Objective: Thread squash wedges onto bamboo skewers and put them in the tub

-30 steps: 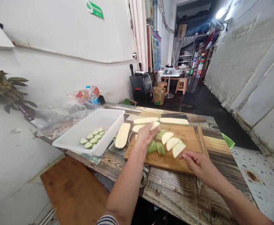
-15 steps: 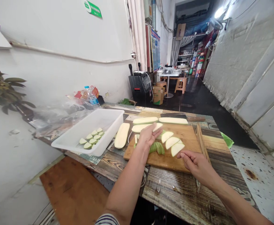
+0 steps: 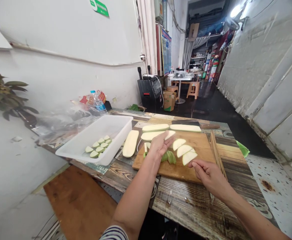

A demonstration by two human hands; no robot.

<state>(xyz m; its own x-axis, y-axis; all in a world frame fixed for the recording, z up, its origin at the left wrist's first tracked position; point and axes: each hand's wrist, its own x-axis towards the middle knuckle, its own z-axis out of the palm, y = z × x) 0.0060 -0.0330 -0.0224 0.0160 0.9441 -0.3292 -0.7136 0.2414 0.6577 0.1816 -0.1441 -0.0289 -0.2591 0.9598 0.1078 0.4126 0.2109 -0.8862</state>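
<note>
My right hand (image 3: 208, 173) pinches the near end of a skewer, whose stick is mostly hidden by the pale half-moon zucchini slices (image 3: 184, 150) threaded along it. Over the back of the cutting board (image 3: 185, 173), my left hand (image 3: 160, 143) holds one loose zucchini slice (image 3: 170, 134) between thumb and fingers, just beyond the skewer's far end. Below that hand lies a row of cut slices (image 3: 169, 157), green skin up, partly covered by it. Halved zucchinis (image 3: 155, 127) lie along the board's back edge, and another half (image 3: 130, 143) rests left of the board.
A white plastic tub (image 3: 106, 160) with several zucchini pieces stands at left. Bare skewers (image 3: 217, 153) lie along the board's right side. Behind the board lies a knife (image 3: 209, 126). Plastic bags (image 3: 58, 125) and a water bottle (image 3: 99, 101) are by the wall.
My left hand and its slice have shifted very slightly right, toward the skewer's far end. The right hand and the skewer are almost unmoved.
</note>
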